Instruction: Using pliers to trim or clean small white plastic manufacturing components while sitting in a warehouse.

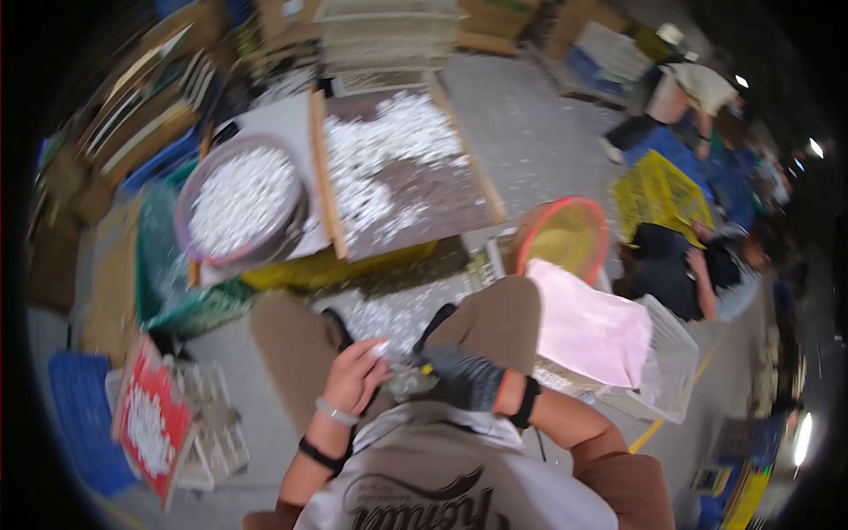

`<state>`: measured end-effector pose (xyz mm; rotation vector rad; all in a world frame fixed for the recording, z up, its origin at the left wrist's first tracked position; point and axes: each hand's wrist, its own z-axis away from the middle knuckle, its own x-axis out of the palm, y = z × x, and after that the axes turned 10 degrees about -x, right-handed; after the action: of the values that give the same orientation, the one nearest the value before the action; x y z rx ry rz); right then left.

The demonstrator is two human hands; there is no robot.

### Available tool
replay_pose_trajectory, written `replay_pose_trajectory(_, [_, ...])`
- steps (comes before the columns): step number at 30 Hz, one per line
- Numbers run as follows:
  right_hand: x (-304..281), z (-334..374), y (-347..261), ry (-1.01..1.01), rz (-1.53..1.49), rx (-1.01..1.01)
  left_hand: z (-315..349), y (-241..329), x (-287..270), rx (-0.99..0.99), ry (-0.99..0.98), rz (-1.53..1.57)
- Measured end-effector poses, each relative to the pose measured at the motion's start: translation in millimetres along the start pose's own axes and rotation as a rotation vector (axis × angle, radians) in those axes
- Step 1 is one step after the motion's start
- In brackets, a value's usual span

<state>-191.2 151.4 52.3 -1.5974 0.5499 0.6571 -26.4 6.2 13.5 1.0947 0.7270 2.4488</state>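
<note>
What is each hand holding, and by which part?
Left hand pinches a small white piece in its fingertips; the gloved right hand grips something yellow-tipped, too blurred to identify.

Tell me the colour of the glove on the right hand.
Dark grey glove with an orange cuff, seen in the head view.

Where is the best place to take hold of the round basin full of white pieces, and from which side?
Probably at the rim of the round basin, on its near edge facing the person. It sits upright and heaped with white pieces, so the rim is the only bare part; two hands on opposite sides should keep it level.
</note>
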Motion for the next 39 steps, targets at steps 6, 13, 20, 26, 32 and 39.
replay_pose_trajectory(6, [6.3, 6.5, -2.5, -0.059, 0.056, 0.205, -0.1, -5.0, -4.9, -0.005, -0.132, 0.118])
replay_pose_trajectory(13, [12.6, 6.1, -5.4, -0.058, 0.127, 0.225, 2.6, -6.3, -12.6, -0.021, -0.167, 0.16])
replay_pose_trajectory(20, [13.4, 2.4, -5.5, -0.06, 0.106, 0.233, 1.8, -6.4, -8.3, -0.009, -0.125, 0.141])
replay_pose_trajectory(26, [13.1, 1.3, -9.7, -0.052, 0.158, 0.226, 2.3, -6.7, -7.6, -0.011, -0.117, 0.148])
replay_pose_trajectory(32, [12.9, 2.6, -5.3, -0.081, 0.055, 0.238, 2.1, -8.6, -8.5, -0.017, -0.124, 0.15])
replay_pose_trajectory(39, [11.0, 0.5, -9.4, -0.035, 0.084, 0.259, 2.0, -9.4, -10.5, -0.028, -0.099, 0.156])
